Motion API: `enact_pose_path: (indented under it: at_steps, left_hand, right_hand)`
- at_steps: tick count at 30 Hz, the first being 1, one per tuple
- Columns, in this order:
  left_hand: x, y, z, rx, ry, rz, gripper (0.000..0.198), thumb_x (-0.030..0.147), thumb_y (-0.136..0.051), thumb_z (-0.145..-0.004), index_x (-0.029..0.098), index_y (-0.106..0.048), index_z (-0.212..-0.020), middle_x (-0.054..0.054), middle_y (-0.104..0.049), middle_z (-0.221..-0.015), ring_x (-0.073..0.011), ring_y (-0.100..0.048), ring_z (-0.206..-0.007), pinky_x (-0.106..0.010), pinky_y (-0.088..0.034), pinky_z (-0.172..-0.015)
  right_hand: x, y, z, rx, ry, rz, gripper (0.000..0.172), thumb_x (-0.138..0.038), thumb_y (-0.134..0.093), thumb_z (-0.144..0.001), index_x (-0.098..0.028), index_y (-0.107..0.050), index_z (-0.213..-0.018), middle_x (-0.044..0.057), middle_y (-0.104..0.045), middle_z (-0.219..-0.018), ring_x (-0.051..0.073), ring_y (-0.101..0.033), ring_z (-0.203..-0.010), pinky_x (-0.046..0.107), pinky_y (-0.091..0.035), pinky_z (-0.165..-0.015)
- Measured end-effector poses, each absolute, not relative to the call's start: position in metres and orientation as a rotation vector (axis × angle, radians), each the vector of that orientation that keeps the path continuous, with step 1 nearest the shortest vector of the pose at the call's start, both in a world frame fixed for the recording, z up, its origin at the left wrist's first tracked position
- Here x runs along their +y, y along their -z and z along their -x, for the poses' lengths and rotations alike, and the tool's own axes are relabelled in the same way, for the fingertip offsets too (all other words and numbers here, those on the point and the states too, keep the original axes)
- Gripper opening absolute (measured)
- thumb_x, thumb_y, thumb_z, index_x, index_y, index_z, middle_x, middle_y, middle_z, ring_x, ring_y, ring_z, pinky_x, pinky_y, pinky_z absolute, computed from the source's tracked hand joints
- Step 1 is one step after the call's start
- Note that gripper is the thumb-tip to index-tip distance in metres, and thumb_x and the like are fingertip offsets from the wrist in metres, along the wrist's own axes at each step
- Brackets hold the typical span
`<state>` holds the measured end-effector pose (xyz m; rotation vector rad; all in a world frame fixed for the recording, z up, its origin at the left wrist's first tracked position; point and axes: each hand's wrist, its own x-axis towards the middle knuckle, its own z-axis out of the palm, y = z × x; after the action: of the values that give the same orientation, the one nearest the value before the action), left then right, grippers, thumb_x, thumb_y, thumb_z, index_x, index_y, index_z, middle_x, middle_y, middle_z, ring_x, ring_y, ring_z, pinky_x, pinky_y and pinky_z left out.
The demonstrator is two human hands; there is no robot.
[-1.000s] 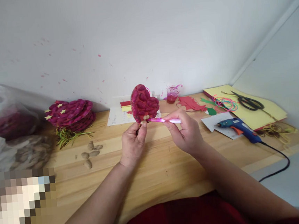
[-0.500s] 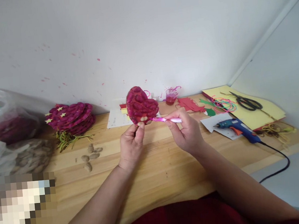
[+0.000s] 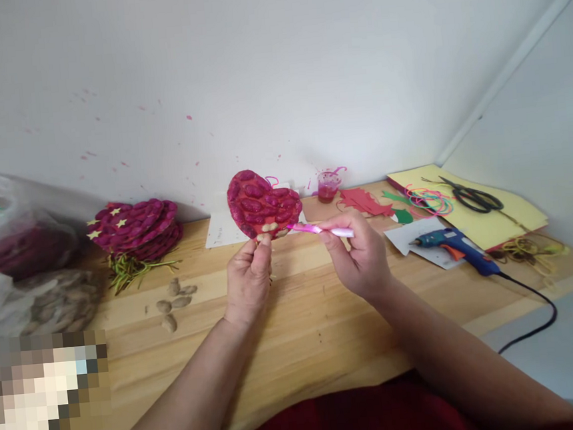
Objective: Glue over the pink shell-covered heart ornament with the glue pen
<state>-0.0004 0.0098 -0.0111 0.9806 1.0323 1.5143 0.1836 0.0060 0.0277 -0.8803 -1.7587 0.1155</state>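
My left hand (image 3: 249, 278) grips a heart-shaped craft piece (image 3: 260, 202) by its lower end, thumb in front. Magenta-painted peanuts cover its front, and a few pale unpainted peanuts (image 3: 269, 228) show near the bottom by my thumb. In my right hand (image 3: 357, 255) is a paintbrush (image 3: 335, 231) with a white handle, pinched between thumb and fingers. Its magenta-stained tip meets the lower right edge of the heart. Behind, near the wall, stands a clear cup (image 3: 330, 186) with pink-red paint in it.
Stacked magenta peanut pieces (image 3: 139, 224) and loose peanuts (image 3: 167, 306) lie left, beside plastic bags (image 3: 63, 301). To the right are red paper cutouts (image 3: 363, 201), a blue glue gun (image 3: 452, 246) with its cord, black scissors (image 3: 475, 197) and yellow paper (image 3: 511, 212).
The heart has shifted slightly left and turned so that more of its front faces me. My left hand moved a little left with it; the brush stays at its lower right edge.
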Motion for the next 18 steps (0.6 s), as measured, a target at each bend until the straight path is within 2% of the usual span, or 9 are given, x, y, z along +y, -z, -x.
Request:
enact_pose_path:
  at_steps: [6,10,18]
  left_hand:
    - [0.0088,0.0121,0.0011,1.022,-1.509,-1.008,0.046,0.048,-0.071,-0.087,0.022,-0.042,-0.064,0.007,-0.034,-0.054,-0.0092,-0.026,-0.050,-0.025,-0.023,-0.047]
    - [0.0078,0.0113,0.0028,1.082,-1.508,-1.097,0.045,0.049,-0.069,-0.089,0.021,-0.043,-0.064,0.006,-0.033,-0.057,-0.0099,-0.027,-0.053,-0.025,-0.025,-0.049]
    - [0.0060,0.0059,-0.0010,1.000,-1.516,-0.945,0.047,0.047,-0.074,-0.084,0.021,-0.042,-0.062,0.006,-0.033,-0.054,-0.0090,-0.026,-0.049,-0.024,-0.022,-0.047]
  right_hand:
    - [0.0059,-0.0273,-0.1825,-1.752,-0.197,0.934,0.005,-0.019,-0.060,-0.096,-0.021,-0.062,-0.100,0.000,-0.071,-0.086,0.012,-0.065,-0.073,0.025,-0.049,-0.065]
    - [0.0060,-0.0264,-0.1828,-1.704,-0.160,0.939,0.006,-0.019,-0.061,-0.096,-0.022,-0.062,-0.101,0.001,-0.071,-0.088,0.013,-0.065,-0.074,0.025,-0.049,-0.066]
    - [0.0060,-0.0269,-0.1821,-1.677,-0.190,1.010,0.003,-0.024,-0.060,-0.097,-0.021,-0.062,-0.098,0.000,-0.068,-0.079,0.013,-0.060,-0.066,0.026,-0.047,-0.061]
